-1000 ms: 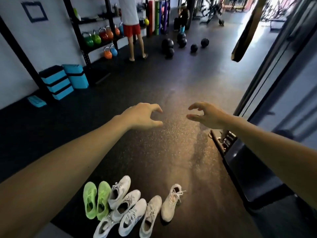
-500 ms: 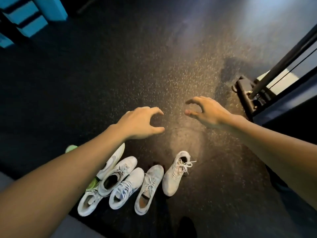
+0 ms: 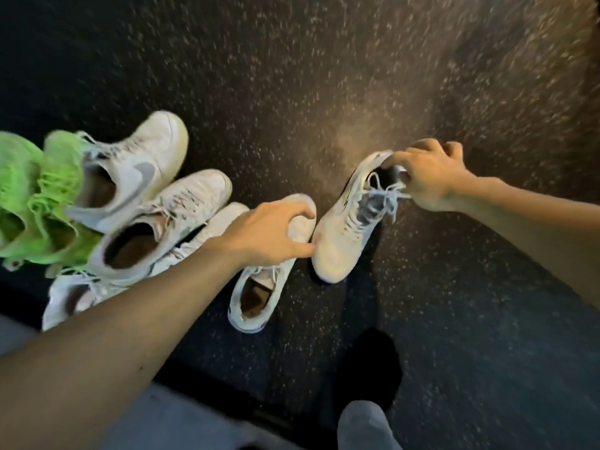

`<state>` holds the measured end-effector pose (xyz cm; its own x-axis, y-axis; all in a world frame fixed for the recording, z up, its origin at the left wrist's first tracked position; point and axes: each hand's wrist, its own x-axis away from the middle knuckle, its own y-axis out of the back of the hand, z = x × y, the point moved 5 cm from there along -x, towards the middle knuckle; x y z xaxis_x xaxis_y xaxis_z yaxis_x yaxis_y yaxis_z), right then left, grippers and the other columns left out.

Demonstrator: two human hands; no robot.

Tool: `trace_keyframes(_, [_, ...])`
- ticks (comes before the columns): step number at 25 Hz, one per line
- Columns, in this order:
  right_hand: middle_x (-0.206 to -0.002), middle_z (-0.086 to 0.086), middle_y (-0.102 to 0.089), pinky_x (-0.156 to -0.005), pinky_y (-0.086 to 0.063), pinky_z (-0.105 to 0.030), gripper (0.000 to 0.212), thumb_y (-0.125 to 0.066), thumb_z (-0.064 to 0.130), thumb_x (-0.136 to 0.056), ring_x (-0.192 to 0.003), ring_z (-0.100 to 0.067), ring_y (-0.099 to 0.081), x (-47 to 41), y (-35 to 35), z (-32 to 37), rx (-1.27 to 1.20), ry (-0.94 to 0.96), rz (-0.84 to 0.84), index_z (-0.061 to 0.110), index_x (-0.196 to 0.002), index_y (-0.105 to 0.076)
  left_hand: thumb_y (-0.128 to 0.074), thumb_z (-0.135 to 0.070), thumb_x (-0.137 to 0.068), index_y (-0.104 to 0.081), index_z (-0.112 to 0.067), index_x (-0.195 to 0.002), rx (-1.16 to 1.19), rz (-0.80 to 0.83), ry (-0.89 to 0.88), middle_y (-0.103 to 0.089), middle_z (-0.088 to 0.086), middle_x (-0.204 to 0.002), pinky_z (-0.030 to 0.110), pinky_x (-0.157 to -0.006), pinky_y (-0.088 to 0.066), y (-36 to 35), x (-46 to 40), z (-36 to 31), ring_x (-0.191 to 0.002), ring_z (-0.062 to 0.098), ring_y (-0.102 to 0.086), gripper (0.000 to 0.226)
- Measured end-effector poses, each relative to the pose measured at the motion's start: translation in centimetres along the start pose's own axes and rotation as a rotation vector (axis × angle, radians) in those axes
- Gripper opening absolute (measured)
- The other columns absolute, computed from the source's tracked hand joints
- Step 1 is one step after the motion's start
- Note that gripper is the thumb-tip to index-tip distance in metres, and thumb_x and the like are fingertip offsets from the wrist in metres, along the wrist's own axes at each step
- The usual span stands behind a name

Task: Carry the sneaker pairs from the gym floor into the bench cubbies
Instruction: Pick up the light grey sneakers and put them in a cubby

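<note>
Our right hand (image 3: 431,177) pinches the heel collar of a white sneaker (image 3: 349,222), fingers hooked into the shoe's opening and thumb on the outside by the laces; this far sneaker lies with its toe pointing toward us. Our left hand (image 3: 269,232) curls over the toe of a second white sneaker (image 3: 259,293), fingers on the far side and thumb on the near side, gripping it. The toe of that sneaker touches, or all but touches, the toe end of the one in the right hand. Both shoes lie on the dark speckled gym floor (image 3: 324,92), in the middle of the view.

We count seven sneakers in all. Five are white: the two in our hands, plus three in a heap to the left. Of those three, one with a grey swoosh (image 3: 130,177) lies farthest, one with an open brown insole (image 3: 156,232) sits just nearer, overlapping it, and a third (image 3: 74,293) lies nearest, partly under our left forearm. Two bright green sneakers (image 3: 35,203) lie at the far left edge, touching the white heap; they are blurred.

At the near edge, right of centre, a grey trouser leg (image 3: 363,427) and a dark foot (image 3: 370,362) stand on the floor.
</note>
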<state>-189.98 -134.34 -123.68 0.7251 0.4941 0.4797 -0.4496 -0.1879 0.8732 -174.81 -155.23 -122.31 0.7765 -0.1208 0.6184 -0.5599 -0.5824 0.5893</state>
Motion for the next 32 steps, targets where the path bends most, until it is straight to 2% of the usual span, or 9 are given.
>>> trace_keyframes(5, [-0.150, 0.007, -0.024, -0.106, -0.014, -0.057, 0.061, -0.053, 0.023, -0.086, -0.136, -0.032, -0.011, 0.3, -7.2, -1.1, 0.559, 0.049, 0.112, 0.038, -0.139, -0.029, -0.067, -0.058, -0.070, -0.046, -0.046, -0.118, 0.026, 0.028, 0.057, -0.046, -0.014, -0.125, 0.043, -0.094, -0.045, -7.2, -0.5, 4.4, -0.112, 0.012, -0.046, 0.054])
trace_keyframes(9, [-0.128, 0.005, -0.041, -0.101, -0.023, -0.055, 0.048, -0.053, 0.027, -0.083, -0.122, -0.028, -0.017, 1.6, -9.0, -1.5, 0.660, 0.039, 0.039, 0.035, -0.129, -0.038, -0.069, -0.053, -0.068, -0.047, -0.045, -0.112, -0.055, -0.029, 0.059, -0.036, -0.013, -0.114, 0.042, -0.088, -0.044, -8.4, -0.7, 5.0, -0.113, 0.012, -0.036, 0.050])
trace_keyframes(13, [-0.127, 0.009, -0.047, -0.104, -0.017, -0.058, 0.049, -0.051, 0.029, -0.085, -0.129, -0.025, -0.020, 5.0, -11.0, -2.2, 0.642, -0.036, 0.157, 0.033, -0.132, -0.038, -0.076, -0.039, -0.066, -0.038, -0.031, -0.102, -0.180, -0.098, 0.113, -0.029, -0.005, -0.106, 0.036, -0.071, -0.038, -8.6, 0.4, 4.5, -0.107, 0.019, -0.035, 0.053])
trace_keyframes(15, [-0.117, 0.008, -0.057, -0.102, -0.014, -0.054, 0.045, -0.050, 0.028, -0.085, -0.122, -0.021, -0.035, 7.4, -12.1, -1.8, 0.575, -0.037, 0.191, 0.033, -0.129, -0.040, -0.074, -0.035, -0.070, -0.036, -0.024, -0.110, -0.252, -0.071, 0.239, -0.038, 0.001, -0.113, 0.035, -0.069, -0.035, -9.1, 1.6, 5.0, -0.105, 0.024, -0.043, 0.056])
trace_keyframes(17, [-0.096, 0.007, -0.063, -0.097, -0.014, -0.048, 0.037, -0.049, 0.028, -0.085, -0.103, -0.018, -0.051, 10.0, -13.2, -0.7, 0.471, -0.036, 0.192, 0.033, -0.121, -0.044, -0.068, -0.039, -0.077, -0.037, -0.017, -0.119, -0.288, -0.032, 0.401, -0.049, 0.006, -0.118, 0.036, -0.070, -0.036, -9.5, 3.0, 5.8, -0.105, 0.028, -0.052, 0.057])
trace_keyframes(20, [-0.077, 0.006, -0.065, -0.086, -0.018, -0.041, 0.022, -0.048, 0.027, -0.089, -0.076, -0.016, -0.059, 13.9, -15.6, 2.4, 0.323, -0.042, 0.238, 0.030, -0.110, -0.046, -0.061, -0.052, -0.081, -0.047, -0.017, -0.118, -0.403, 0.069, 0.510, -0.057, 0.005, -0.114, 0.034, -0.071, -0.035, -10.9, 5.2, 6.4, -0.104, 0.027, -0.056, 0.052])
trace_keyframes(24, [-0.090, -0.003, -0.071, -0.095, -0.026, -0.034, 0.026, -0.034, 0.036, -0.096, -0.092, -0.023, -0.063, 16.4, -18.0, 8.5, 0.020, -0.086, 0.165, 0.018, -0.110, -0.046, -0.066, -0.046, -0.080, -0.056, -0.021, -0.112, -0.515, 0.097, 0.427, -0.054, 0.002, -0.114, 0.032, -0.076, -0.033, -13.3, 6.8, 6.2, -0.102, 0.022, -0.048, 0.042])
trace_keyframes(28, [-0.088, -0.011, -0.068, -0.089, -0.033, -0.034, 0.021, -0.037, 0.035, -0.096, -0.095, -0.034, -0.056, 14.7, -17.5, 13.3, -0.335, -0.240, 0.006, 0.018, -0.086, -0.041, -0.063, -0.028, -0.084, -0.055, -0.020, -0.116, -0.574, 0.061, 0.284, -0.055, 0.003, -0.117, 0.034, -0.084, -0.032, -15.3, 7.1, 6.2, -0.106, 0.022, -0.042, 0.034])
trace_keyframes(32, [-0.092, -0.009, -0.068, -0.097, -0.028, -0.042, 0.021, -0.033, 0.037, -0.096, -0.097, -0.030, -0.059, 12.9, -18.9, 17.0, -0.516, -0.318, 0.020, 0.016, -0.094, -0.038, -0.053, -0.042, -0.086, -0.052, -0.022, -0.102, -0.546, 0.029, 0.118, -0.063, 0.001, -0.103, 0.039, -0.079, -0.026, -18.2, 7.6, 5.1, -0.100, 0.022, -0.049, 0.026])
